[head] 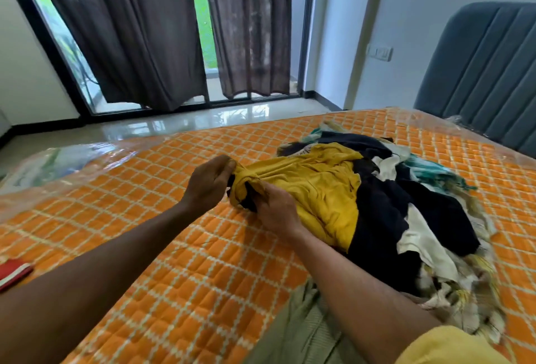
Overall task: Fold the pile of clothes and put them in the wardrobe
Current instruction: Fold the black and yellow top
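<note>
Both hands are on the yellow shirt (316,189) here: left hand (209,182) pinches a bunched edge, right hand (277,211) grips the fabric just beside it. The shirt lies on top of the pile of clothes (406,212) on the orange checked bed (174,247).

Left hand (207,186) and right hand (278,214) close together, pinching.

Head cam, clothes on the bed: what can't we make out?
- wardrobe: nowhere in the head view.
- pile of clothes: head view, lower garments buried under the yellow garment and dark ones; count unreadable.
- red item: head view, cut off by the left edge; unidentifiable.
- right hand: head view, fingers partly hidden in the yellow folds.
- green cloth: head view, cut by the bottom edge.
</note>
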